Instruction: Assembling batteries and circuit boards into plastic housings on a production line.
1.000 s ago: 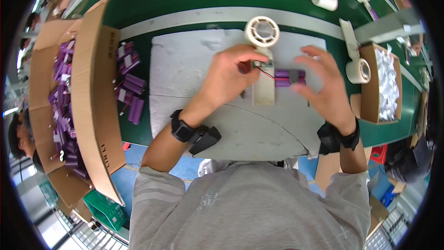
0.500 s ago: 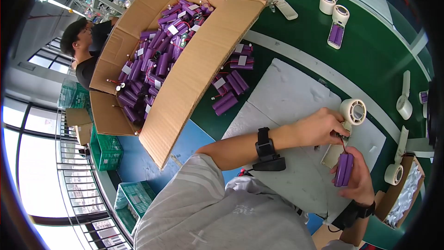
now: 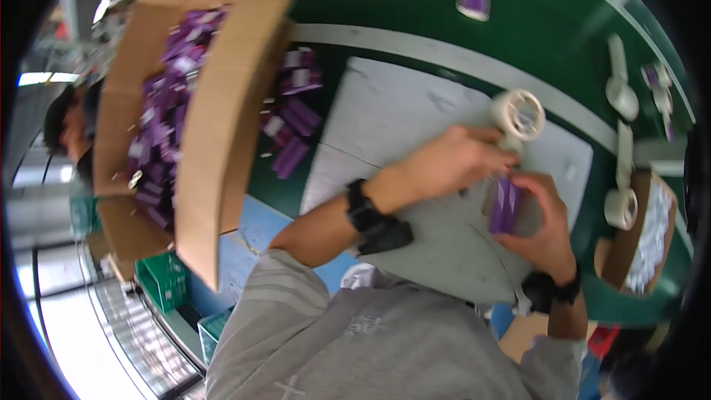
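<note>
A cream-white handheld fan (image 3: 516, 116) lies on the pale work sheet, its round head toward the far side. My left hand (image 3: 463, 159) is closed at the fan's neck, its fingertips pinched together. Whatever they grip is blurred and partly hidden. My right hand (image 3: 546, 222) holds a purple two-cell battery pack (image 3: 504, 207) between thumb and fingers, over the fan's handle. The pack's upper end is close to my left fingertips. Whether it sits inside the handle I cannot tell.
A large open cardboard box (image 3: 215, 126) of purple battery packs stands at left. Several loose packs (image 3: 296, 115) lie beside it. More fans (image 3: 622, 96) rest on the green table (image 3: 415, 7). At right is a small carton (image 3: 606, 259) with silvery-white contents.
The view has shifted, blurring the picture. My right hand has brought the battery pack from beside the fan's handle to over it, nearer my left fingertips. The red wire seen earlier no longer shows clearly.
</note>
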Demonstrator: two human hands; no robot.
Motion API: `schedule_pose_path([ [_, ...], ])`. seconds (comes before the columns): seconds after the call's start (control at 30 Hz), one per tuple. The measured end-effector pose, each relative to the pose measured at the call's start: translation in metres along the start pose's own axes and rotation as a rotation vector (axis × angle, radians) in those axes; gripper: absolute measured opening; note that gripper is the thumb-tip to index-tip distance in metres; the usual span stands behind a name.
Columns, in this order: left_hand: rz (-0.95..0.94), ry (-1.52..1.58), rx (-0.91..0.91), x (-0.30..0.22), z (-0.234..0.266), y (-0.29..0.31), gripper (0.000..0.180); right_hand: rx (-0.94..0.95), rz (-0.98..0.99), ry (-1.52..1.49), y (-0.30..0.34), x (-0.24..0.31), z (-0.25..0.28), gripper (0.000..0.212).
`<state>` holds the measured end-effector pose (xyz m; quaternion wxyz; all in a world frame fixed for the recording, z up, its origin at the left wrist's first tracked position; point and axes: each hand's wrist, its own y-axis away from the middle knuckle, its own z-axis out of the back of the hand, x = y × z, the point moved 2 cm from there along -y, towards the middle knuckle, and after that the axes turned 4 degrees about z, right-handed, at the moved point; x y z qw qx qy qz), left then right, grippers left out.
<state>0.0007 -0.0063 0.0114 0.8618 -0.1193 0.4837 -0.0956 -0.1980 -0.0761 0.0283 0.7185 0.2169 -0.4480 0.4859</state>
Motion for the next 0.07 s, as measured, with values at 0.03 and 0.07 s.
schedule_pose_path([
  [0.03, 0.022, 0.036, 0.035, 0.004, -0.001, -0.002, 0.028, 0.006, 0.044, 0.07, -0.001, 0.0, 0.001, 0.069],
  [0.07, 0.014, 0.086, 0.061, 0.004, -0.018, -0.005, 0.028, 0.002, 0.086, 0.114, -0.003, -0.001, -0.002, 0.069],
])
